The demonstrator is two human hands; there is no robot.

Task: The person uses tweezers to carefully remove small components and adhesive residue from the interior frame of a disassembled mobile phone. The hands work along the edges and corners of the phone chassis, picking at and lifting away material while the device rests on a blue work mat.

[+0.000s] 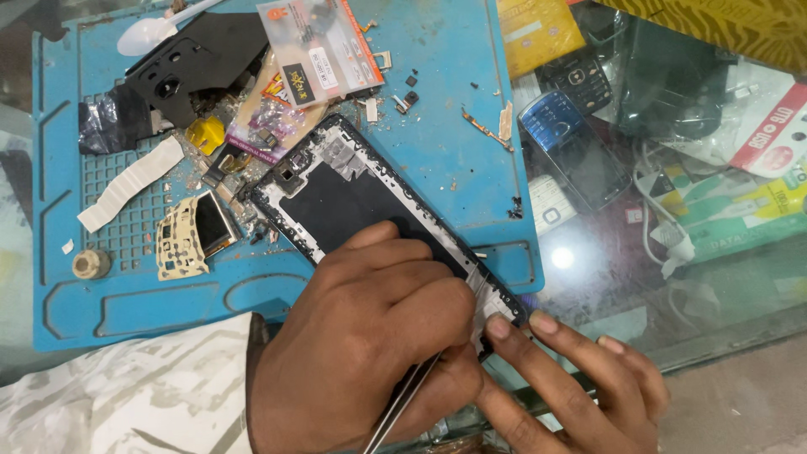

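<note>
On the blue mat (437,160), the opened phone frame (353,202) is lying diagonally. The left hand (370,345) is pinching metal tweezers (402,408) closed at the frame's lower end, tips apparently hidden; the right hand (580,387) is pressing there, fingers spread.

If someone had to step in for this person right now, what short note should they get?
Left hand: closed around thin metal tweezers, tip hidden under the fingers, near the lower end of the opened phone frame.
Right hand: empty, fingertips steadying the frame's lower corner.
The frame lies slanted on the blue work mat. The back cover is already off, lying at the mat's top left among loose small parts.
Left: the work at the frame's lower end; its progress is hidden.
</note>
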